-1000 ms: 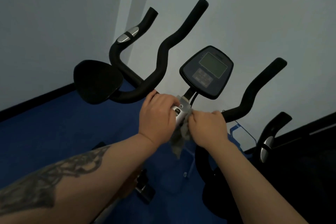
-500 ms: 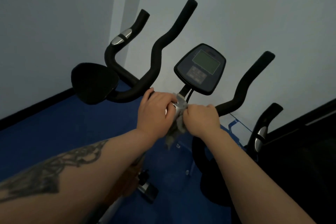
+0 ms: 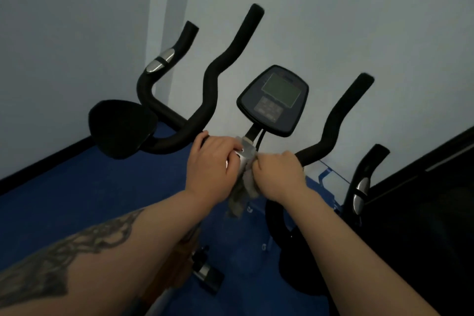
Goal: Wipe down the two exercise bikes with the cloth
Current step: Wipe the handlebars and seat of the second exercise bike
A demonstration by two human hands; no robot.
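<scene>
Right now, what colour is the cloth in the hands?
Grey; the cloth shows best in the head view, hanging below the handlebar.

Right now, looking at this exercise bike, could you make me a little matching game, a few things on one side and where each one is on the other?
Things:
1. grey crumpled cloth
2. dark oval console with a grey screen
3. black padded armrest
4. silver pulse sensor

Places:
A. on the far left handlebar arm
B. hanging between the two hands
C. above the hands, on the centre stem
D. left of the left hand

Pairs: 1-B, 2-C, 3-D, 4-A
</scene>
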